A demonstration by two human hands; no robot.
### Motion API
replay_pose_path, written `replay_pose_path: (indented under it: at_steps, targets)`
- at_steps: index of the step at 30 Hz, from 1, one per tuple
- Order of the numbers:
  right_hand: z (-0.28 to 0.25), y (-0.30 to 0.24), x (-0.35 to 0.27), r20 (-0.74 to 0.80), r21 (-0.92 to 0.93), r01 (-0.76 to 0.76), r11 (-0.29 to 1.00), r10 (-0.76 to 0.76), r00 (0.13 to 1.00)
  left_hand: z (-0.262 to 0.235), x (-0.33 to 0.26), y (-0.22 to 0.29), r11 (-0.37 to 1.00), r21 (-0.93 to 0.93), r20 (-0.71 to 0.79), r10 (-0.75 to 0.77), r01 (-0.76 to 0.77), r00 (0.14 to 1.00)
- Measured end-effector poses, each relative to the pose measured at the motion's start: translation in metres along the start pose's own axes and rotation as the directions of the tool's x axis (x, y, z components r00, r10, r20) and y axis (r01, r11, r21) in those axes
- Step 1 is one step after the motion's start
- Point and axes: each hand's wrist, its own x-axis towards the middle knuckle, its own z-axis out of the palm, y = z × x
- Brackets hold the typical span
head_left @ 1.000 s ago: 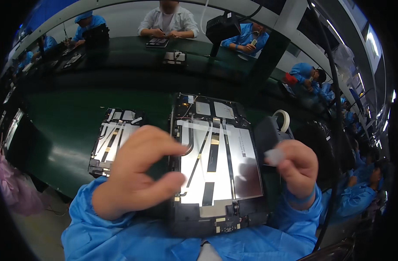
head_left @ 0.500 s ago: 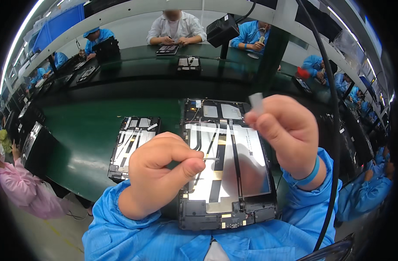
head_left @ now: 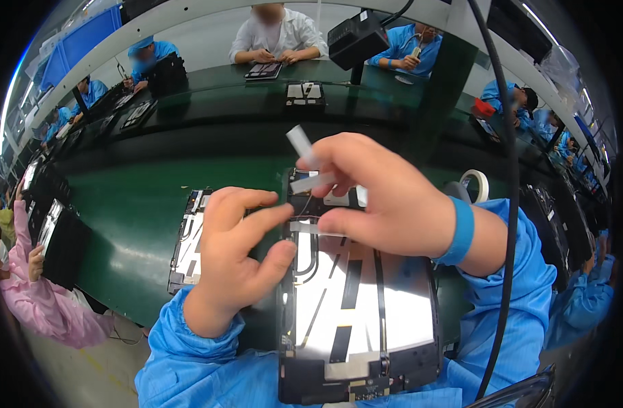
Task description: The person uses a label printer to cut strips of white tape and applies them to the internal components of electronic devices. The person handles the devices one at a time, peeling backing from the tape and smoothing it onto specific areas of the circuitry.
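Observation:
An opened tablet (head_left: 400, 299) lies in front of me, its innards showing: silvery panels, black flat cables and a dark frame. My right hand (head_left: 383, 197) is over its upper left part, with two short whitish tape strips (head_left: 299, 144) sticking out from its bent fingers. Another pale strip (head_left: 305, 227) lies across the tablet just below my right thumb. At the tablet's left edge is my left hand (head_left: 240, 248), thumb and fingers apart, with nothing visible between them. Its index fingertip is close to the thin wires near the tablet's top left corner.
A second opened tablet (head_left: 187, 251) lies partly behind my left hand on the green table (head_left: 121, 224). A roll of tape (head_left: 476, 183) stands beyond my right wrist. A black cable (head_left: 507, 238) hangs down on the right. Across the bench, co-workers handle similar devices.
My right hand has moved left over the tablet's upper left with the tape strips. My left hand has opened from a pinch. The tablet now appears lower in view.

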Motion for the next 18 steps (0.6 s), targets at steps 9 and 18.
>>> replay_pose_path:
  at_steps: [9, 18]
  targets:
    - [0.010, 0.019, 0.037, 0.151, -0.239, 0.270, 0.933, -0.239, 0.959, 0.007, -0.005, -0.020, 0.992, -0.117, 0.114, -0.021, 0.035, 0.993]
    - [0.012, 0.025, 0.043, 0.110, -0.277, -0.043, 0.960, 0.076, 0.991, 0.015, -0.008, -0.026, 0.952, -0.261, 0.102, -0.139, 0.162, 0.985]
